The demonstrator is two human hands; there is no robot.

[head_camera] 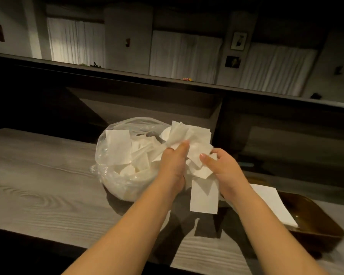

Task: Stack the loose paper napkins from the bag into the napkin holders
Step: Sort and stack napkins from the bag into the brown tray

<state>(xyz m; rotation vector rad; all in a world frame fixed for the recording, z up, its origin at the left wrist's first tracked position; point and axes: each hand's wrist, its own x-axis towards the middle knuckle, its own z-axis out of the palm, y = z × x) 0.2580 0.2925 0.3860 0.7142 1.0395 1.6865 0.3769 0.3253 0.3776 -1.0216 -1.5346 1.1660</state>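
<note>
Napkins point(189, 147) are held as a ragged bunch above the desk point(38, 185), clamped between the left hand point(172, 163) and right hand point(221, 167), one sheet hanging low. Edges should be squared before transfer to the brown holder point(316, 221) at right. Beyond, more are kept in the plastic bag point(127, 155).

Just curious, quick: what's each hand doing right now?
Left hand: gripping a bunch of napkins.
Right hand: gripping the same bunch.

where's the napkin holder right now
In the head view the brown napkin holder sits at the table's right edge, right of the right hand, with white napkins in it.
</note>
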